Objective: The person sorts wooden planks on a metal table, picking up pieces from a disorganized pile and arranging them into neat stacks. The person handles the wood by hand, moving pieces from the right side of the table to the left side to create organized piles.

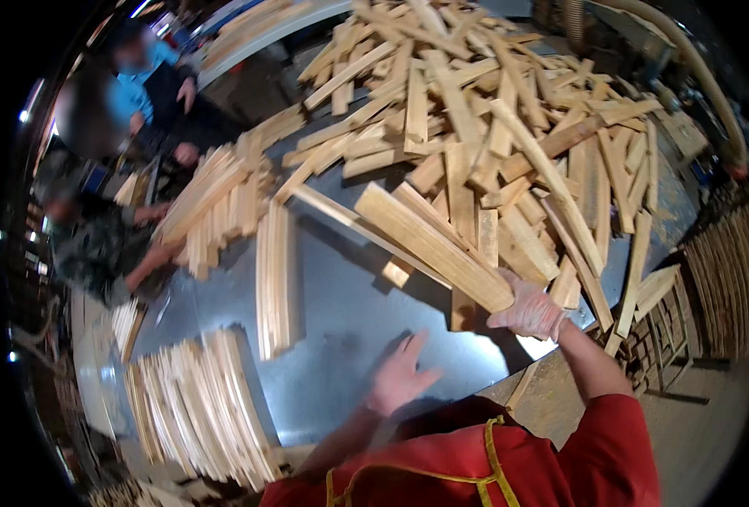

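Note:
My right hand (530,311), in a pale work glove, is closed around the near end of a wooden board (434,249). The board slants up and to the left over the table; its far end is raised. Other slats lie close beside it, and I cannot tell whether the hand grips more than one. My left hand (401,376) is bare and slightly blurred, with fingers spread above the shiny metal table (341,296), holding nothing. A thin slat (362,228) runs along the held board's left side.
A large jumbled pile of boards (459,93) covers the table's far right. Aligned slats stand in a row (201,406) at lower left, with a narrow bundle (276,279) beyond. Co-workers (95,228) handle slats (222,194) at left. A hose (696,59) hangs far right.

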A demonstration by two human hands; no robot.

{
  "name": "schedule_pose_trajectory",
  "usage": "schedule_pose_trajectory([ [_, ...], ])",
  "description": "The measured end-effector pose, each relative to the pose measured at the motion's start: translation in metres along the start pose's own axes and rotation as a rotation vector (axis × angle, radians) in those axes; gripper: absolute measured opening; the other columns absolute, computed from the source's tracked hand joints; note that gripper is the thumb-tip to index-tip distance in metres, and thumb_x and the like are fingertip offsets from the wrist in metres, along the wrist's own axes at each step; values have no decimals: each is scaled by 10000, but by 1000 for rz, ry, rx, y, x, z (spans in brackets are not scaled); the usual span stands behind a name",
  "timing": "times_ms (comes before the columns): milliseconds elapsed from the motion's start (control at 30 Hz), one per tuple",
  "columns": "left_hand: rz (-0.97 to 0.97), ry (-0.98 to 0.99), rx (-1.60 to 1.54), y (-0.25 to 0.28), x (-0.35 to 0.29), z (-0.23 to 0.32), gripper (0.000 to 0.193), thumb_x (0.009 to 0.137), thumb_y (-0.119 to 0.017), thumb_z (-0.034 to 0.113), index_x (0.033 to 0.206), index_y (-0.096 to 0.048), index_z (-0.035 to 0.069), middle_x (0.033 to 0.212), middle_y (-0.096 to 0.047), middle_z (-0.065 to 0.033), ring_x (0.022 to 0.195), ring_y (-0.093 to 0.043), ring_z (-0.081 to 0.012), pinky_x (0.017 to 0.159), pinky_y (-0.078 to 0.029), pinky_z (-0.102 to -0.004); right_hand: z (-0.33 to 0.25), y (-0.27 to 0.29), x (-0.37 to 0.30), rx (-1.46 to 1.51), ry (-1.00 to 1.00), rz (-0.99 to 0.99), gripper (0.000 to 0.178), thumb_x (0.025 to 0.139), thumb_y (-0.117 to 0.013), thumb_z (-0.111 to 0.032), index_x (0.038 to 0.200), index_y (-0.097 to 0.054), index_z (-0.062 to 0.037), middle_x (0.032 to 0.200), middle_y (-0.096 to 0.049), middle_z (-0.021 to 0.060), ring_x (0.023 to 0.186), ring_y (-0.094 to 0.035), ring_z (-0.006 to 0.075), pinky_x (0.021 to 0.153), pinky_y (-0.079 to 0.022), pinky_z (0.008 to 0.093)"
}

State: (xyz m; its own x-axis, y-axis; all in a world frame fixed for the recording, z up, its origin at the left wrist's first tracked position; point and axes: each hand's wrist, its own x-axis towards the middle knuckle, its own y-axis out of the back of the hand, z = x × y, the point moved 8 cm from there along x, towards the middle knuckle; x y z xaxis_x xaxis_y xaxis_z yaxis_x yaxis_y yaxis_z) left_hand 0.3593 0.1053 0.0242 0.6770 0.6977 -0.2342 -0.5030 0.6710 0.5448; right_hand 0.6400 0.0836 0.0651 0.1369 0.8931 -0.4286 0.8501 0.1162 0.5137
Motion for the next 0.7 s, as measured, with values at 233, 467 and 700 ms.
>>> schedule_pose_trajectory([
  [233, 211, 226, -886, 14, -6, -26, 971, 925, -758, 187, 1682, -168, 44, 1486, -538, -144, 1312, -539, -238, 1107, -463, -357, -113, -137, -36, 208, 102, -70, 794, 831, -746, -307, 1512, -454, -22, 1280, -673, 270, 1157, -682, 424, 1010, -536, 442],
  [467, 419, 434, -435, 18, -82, -122, 854, 899, -728, 334, 1607, -342, 54, 1367, -645, -206, 1225, -648, -354, 1050, -511, -436, -78, -292, -36, -57, -3, -88, 866, 874, -720, -463, 1533, -400, -1, 1364, -623, 299, 1259, -619, 456, 1075, -505, 475],
  [700, 228, 646, -43, 48, -125, -195, 564, 911, -663, 416, 1307, -618, 17, 1230, -695, -298, 1176, -658, -460, 1019, -530, -504, -112, -336, -47, 66, 145, -493, 633, 868, -721, -398, 1344, -614, 5, 1164, -722, 220, 1100, -694, 370, 983, -533, 441],
])
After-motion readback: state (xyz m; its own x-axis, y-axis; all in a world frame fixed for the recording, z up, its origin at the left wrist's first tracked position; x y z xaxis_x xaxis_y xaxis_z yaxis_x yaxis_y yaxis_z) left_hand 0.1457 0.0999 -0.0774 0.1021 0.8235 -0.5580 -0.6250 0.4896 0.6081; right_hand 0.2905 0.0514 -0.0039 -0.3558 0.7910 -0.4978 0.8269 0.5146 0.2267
